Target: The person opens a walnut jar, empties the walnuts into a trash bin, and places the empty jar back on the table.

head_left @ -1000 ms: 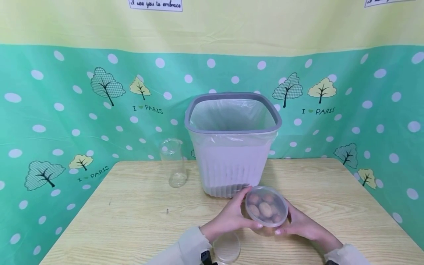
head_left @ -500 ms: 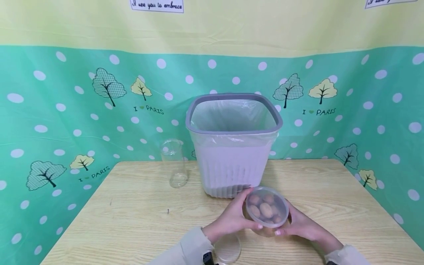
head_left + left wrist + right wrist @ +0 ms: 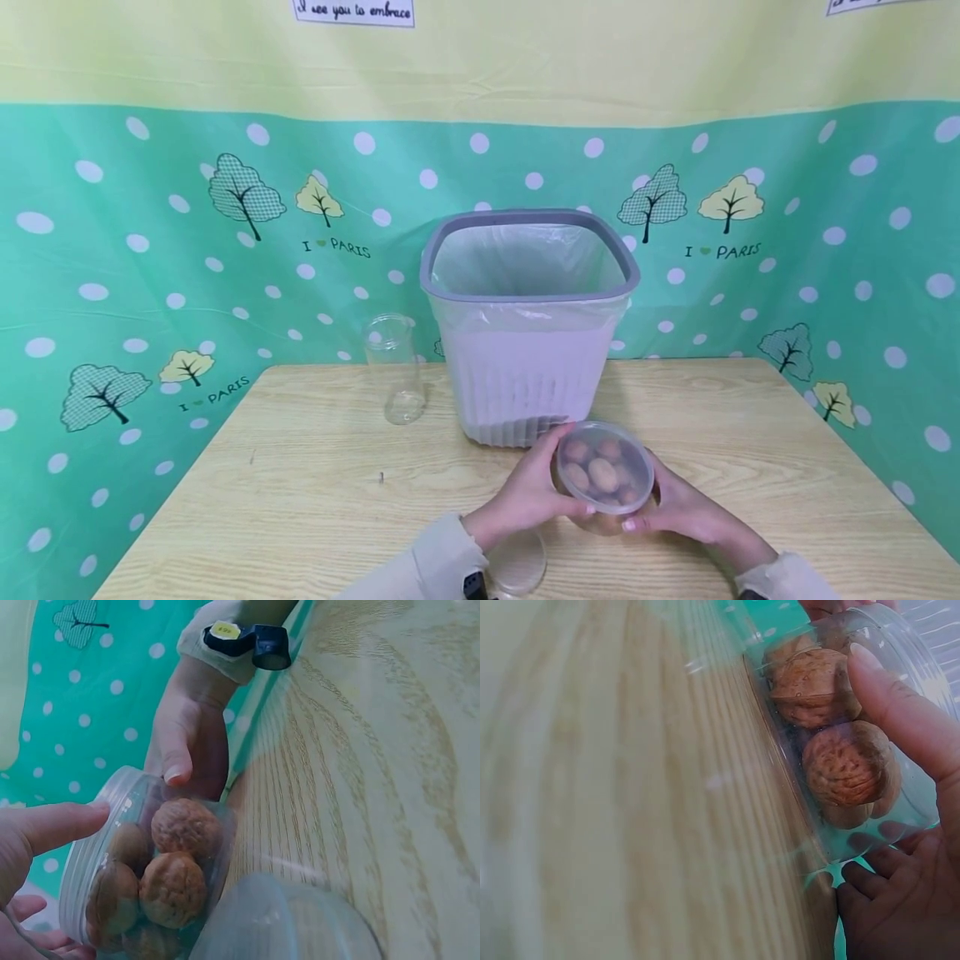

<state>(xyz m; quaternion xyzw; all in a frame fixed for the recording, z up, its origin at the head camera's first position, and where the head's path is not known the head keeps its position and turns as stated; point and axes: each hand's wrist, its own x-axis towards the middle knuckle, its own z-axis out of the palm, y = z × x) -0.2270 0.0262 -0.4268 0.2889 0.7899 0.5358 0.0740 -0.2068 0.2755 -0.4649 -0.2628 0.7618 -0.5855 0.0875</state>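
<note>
A clear, round plastic jar (image 3: 600, 523) of walnuts (image 3: 174, 889) stands low at the table's front, right of the middle. A translucent lid (image 3: 606, 467) with a ridged rim covers its top. My left hand (image 3: 527, 497) grips the jar's left side, thumb at the near side by the lid's rim and fingers round the far side. From the right, my right hand (image 3: 678, 504) holds it too, with the thumb (image 3: 900, 705) pressed on the clear wall above the walnuts. The jar and the left hand hide part of the right hand's fingers in the head view.
Behind the jar stands a pale bin (image 3: 525, 367) with a grey rim and a clear liner bag. A tall clear jar (image 3: 393, 371) is upright left of it. A round clear lid (image 3: 517, 562) lies on the wooden table (image 3: 300, 500) beside the left wrist.
</note>
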